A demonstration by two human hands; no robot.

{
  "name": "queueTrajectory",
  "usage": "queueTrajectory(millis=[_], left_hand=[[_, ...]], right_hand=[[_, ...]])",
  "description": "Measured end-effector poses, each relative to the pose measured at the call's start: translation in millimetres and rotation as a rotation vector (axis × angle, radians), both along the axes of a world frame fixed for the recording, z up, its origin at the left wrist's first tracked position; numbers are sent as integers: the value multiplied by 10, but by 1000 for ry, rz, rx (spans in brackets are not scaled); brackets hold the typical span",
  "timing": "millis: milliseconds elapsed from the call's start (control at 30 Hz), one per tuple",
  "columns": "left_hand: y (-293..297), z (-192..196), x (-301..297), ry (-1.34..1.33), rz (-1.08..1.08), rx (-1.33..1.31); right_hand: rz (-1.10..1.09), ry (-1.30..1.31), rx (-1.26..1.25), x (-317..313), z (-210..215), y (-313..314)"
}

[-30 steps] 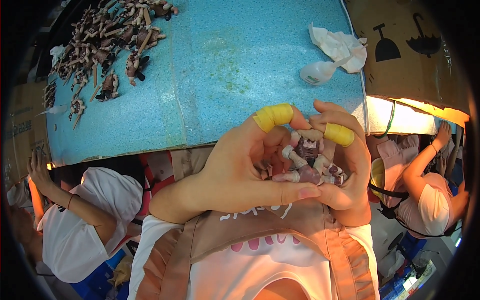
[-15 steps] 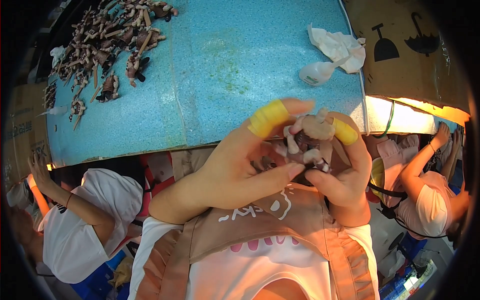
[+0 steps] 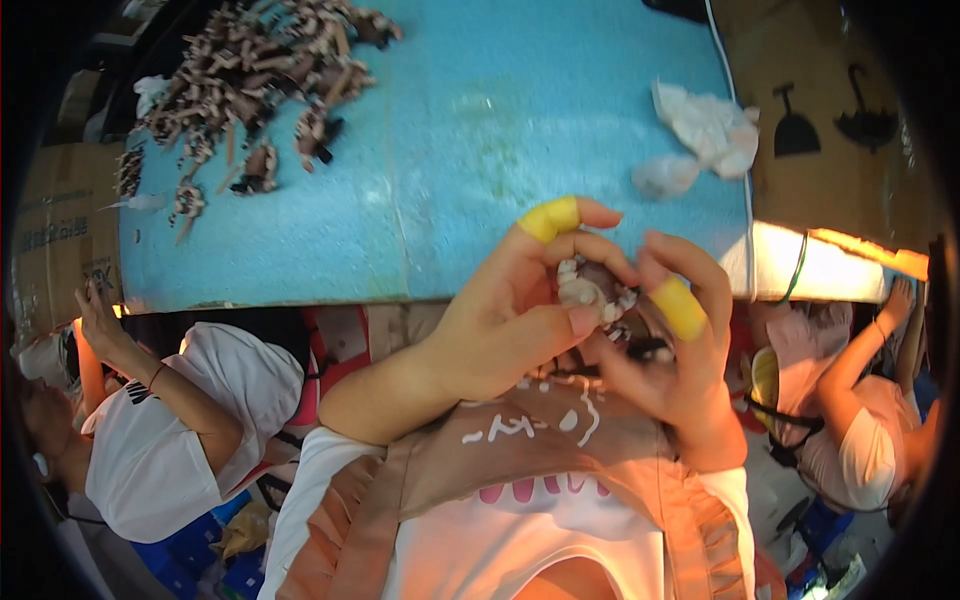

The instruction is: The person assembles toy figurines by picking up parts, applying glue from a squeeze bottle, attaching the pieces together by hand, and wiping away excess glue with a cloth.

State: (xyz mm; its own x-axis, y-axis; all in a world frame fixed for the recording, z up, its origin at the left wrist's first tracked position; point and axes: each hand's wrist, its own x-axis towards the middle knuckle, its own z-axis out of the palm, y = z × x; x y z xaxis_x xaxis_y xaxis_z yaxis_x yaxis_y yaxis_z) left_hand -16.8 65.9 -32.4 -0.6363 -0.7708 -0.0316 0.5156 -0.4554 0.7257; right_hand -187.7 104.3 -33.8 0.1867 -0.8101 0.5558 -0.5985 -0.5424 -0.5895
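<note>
A small toy figurine [image 3: 600,290], brown and cream, is held over my lap just off the table's near edge. My left hand [image 3: 510,320] is closed on it, the thumb in front and a curled finger above; its index finger, wrapped in yellow tape, points out to the right. Close at the figurine's right side is my right hand [image 3: 690,350], a finger also taped yellow. Its fingers curl toward the figurine and its thumb is smeared by motion, so whether it grips any part cannot be made out.
A heap of similar figurines [image 3: 250,90] lies at the far left of the blue-covered table [image 3: 450,240]. A crumpled white tissue [image 3: 705,125] and a squeeze bottle [image 3: 665,177] lie at the right, beside a cardboard box [image 3: 830,190]. Co-workers sit on both sides.
The figurine has turned over in my hands and now rests in the left one. My right fingers have loosened and shifted around it. The whole view has shifted slightly.
</note>
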Motion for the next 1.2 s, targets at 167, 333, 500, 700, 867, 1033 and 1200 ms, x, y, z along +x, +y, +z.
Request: queueTrajectory(millis=[167, 333, 500, 700, 867, 1033, 1200], left_hand=[[-460, 0, 96, -247, 91, -20], [-1550, 304, 87, -820, 76, -150], [-2980, 552, -63, -1162, 462, -713], [-3888, 758, -231, -1323, 1118, -1518], [-4141, 875, -622, -1798, 822, -1414], [-4697, 986, -941, -2067, 540, -1270], [-5267, 1093, -1037, -2080, 395, -1186]], right_hand=[[-182, 73, 51, -247, -60, -148], [-179, 262, 75, -197, -110, -363], [-224, 263, 56, -170, -109, -365], [-161, 215, 103, -204, -99, -399], [-186, 164, 113, -246, -53, -456], [-220, 168, 72, -297, -216, -458], [-239, 109, 0, -257, -391, -414]])
